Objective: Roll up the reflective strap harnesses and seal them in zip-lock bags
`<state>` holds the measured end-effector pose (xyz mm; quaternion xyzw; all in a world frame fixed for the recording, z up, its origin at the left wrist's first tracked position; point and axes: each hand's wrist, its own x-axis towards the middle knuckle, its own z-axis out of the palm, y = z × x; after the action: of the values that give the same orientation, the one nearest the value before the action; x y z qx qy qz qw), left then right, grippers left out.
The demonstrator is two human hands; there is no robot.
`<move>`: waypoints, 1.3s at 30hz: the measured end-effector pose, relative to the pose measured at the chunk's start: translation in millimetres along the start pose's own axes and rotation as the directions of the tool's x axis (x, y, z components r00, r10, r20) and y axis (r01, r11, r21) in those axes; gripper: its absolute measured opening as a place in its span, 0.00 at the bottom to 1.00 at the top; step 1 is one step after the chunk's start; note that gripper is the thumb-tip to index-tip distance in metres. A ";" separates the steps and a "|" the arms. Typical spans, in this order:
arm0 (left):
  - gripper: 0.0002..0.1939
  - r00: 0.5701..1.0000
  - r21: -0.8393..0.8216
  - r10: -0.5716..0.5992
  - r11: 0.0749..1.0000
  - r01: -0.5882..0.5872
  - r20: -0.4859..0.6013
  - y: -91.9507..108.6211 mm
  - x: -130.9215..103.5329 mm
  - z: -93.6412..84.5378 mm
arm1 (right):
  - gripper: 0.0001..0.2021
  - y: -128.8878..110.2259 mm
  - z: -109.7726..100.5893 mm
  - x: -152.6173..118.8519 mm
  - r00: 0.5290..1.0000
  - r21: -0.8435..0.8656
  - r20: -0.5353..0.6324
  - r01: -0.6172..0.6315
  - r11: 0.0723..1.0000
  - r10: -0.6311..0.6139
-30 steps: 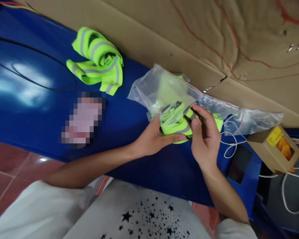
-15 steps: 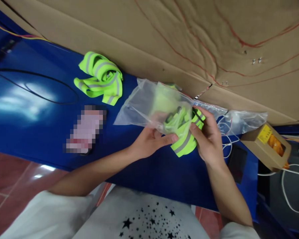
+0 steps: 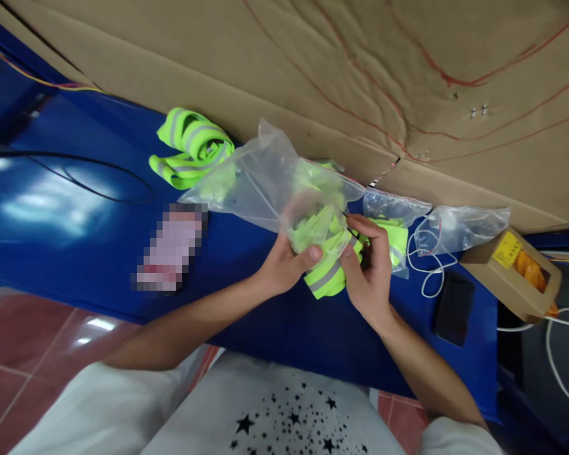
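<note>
My left hand (image 3: 287,262) is closed on a clear plastic bag (image 3: 265,170), its fingers showing dimly through the film. A folded neon yellow-green reflective strap (image 3: 329,275) with a grey stripe sits partly inside the bag's mouth, its lower end outside. My right hand (image 3: 370,268) pinches the strap and the bag's edge from the right, near a thin black piece. Up and to the left, a loosely coiled reflective strap (image 3: 196,136) lies on the table, partly covered by the bag's far end. Behind my hands, more yellow-green material (image 3: 322,177) shows through plastic.
On the blue table (image 3: 246,316) lie a blurred-out phone (image 3: 171,249), a bagged yellow-green strap (image 3: 396,243), another clear bag (image 3: 459,230), a white cable (image 3: 431,268) and a black phone (image 3: 455,309). A cardboard box (image 3: 507,278) stands at the right. A cardboard wall (image 3: 194,57) runs behind.
Both hands have shifted left with the bag and the strap, and the bag's far end now overlaps the coiled strap. The bagged strap on the right has come into sight.
</note>
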<state>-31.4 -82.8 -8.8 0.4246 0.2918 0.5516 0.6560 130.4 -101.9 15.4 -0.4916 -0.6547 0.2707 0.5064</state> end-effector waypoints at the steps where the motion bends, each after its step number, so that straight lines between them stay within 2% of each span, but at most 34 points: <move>1: 0.38 1.000 0.001 0.016 1.000 -0.016 -0.019 -1.2 -1.3 0.2 | 0.14 -0.7 1.1 -1.2 1.000 0.002 -0.006 0.009 1.000 -0.009; 3: 0.39 0.996 0.002 0.036 0.999 -0.036 -0.078 -3.0 -3.1 0.6 | 0.15 -1.6 3.2 -3.6 1.000 0.026 -0.017 0.020 0.999 -0.020; 6: 0.41 0.988 -0.005 -0.011 1.000 0.011 -0.155 -3.2 -3.6 0.9 | 0.16 -0.5 6.2 -6.8 1.000 0.051 -0.008 0.022 0.998 -0.022; 10: 0.40 0.983 -0.015 -0.081 0.997 0.079 -0.166 -1.0 -1.2 -2.1 | 0.17 1.1 6.8 -6.4 1.000 0.085 0.027 0.010 0.996 -0.012; 13: 0.40 0.987 -0.020 -0.131 0.991 0.129 -0.098 -0.1 0.1 -6.8 | 0.20 -1.0 2.2 -2.7 0.998 0.080 0.029 0.051 0.996 -0.053; 17: 0.35 0.973 -0.013 -0.231 0.973 0.231 0.030 1.4 -2.0 -8.4 | 0.20 -6.0 -6.6 3.1 0.993 0.009 0.033 0.115 0.993 -0.115; 22: 0.30 0.948 0.029 -0.294 0.956 0.292 0.123 4.2 -3.2 1.0 | 0.15 -5.6 -11.5 11.3 1.000 0.034 -0.007 -0.010 0.999 0.010; 24: 0.30 0.959 0.038 -0.273 0.962 0.270 0.072 5.3 -2.0 4.4 | 0.15 -4.7 -15.1 16.7 1.000 0.039 -0.016 -0.021 0.999 0.021; 26: 0.30 0.971 -0.008 -0.229 0.973 0.229 -0.062 8.6 -0.1 5.7 | 0.16 -5.4 -23.0 22.3 1.000 -0.005 -0.010 -0.003 1.000 0.002; 28: 0.26 0.955 -0.096 -0.209 0.977 0.192 -0.211 16.2 2.0 4.6 | 0.17 -7.0 -35.1 24.7 1.000 -0.063 -0.001 -0.010 0.998 0.010; 29: 0.22 0.942 -0.140 -0.223 0.971 0.192 -0.252 21.6 2.8 3.5 | 0.17 -7.3 -41.7 23.2 0.999 -0.082 0.014 -0.028 0.996 0.029; 31: 0.18 0.923 -0.221 -0.304 0.942 0.254 -0.236 33.8 3.3 0.7 | 0.17 -5.2 -53.3 12.8 0.993 -0.104 0.093 -0.063 0.993 0.073; 35: 0.25 0.876 -0.310 -0.475 0.848 0.431 -0.081 51.1 -1.8 -3.2 | 0.16 11.2 -60.8 -31.8 0.942 -0.124 0.302 -0.112 0.986 0.145; 39: 0.33 0.855 -0.281 -0.518 0.823 0.493 -0.017 50.7 -13.6 -2.1 | 0.17 28.2 -58.1 -68.7 0.940 -0.142 0.268 -0.178 0.974 0.211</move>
<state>-60.3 -94.0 33.6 0.2138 0.3471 0.4110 0.8154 195.1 -162.9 -16.1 -0.5388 -0.6829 0.3480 0.3496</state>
